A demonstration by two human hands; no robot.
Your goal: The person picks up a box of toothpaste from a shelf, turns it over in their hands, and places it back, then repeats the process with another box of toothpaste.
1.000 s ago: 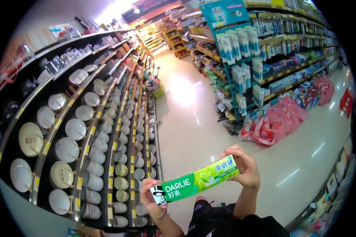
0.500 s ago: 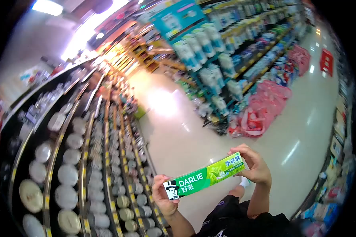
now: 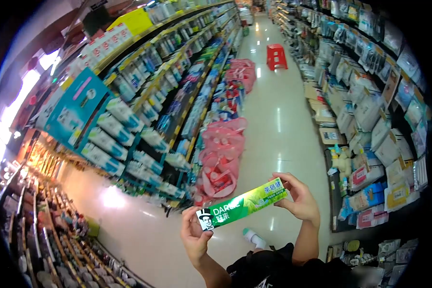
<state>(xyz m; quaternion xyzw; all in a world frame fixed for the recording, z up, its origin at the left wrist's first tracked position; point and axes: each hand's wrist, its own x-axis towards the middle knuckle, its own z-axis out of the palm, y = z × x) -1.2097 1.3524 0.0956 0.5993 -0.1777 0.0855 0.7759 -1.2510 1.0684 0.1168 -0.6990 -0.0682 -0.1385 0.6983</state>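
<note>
A long green-and-white DARLIE toothpaste box (image 3: 245,203) is held out in front of my body, tilted so its right end is higher. My left hand (image 3: 194,235) grips the end with the hat-wearing figure, thumb on the near side and fingers behind. Around the opposite end, my right hand (image 3: 300,198) pinches the box between thumb and fingers. The printed face points up toward me. Below the box, a foot in a white sock and light shoe (image 3: 254,237) is on the floor.
Pink plastic bags (image 3: 221,153) lie along the foot of the left shelving (image 3: 177,91). A red stool (image 3: 276,56) stands farther down the aisle (image 3: 269,120). Packaged goods (image 3: 369,139) hang along the right side. A teal display stand (image 3: 77,108) forms the left corner.
My view has swung to the right, so the aisle now lies straight ahead and the left-hand shelves of round dishes have moved to the lower-left edge. Both hands still hold the toothpaste box.
</note>
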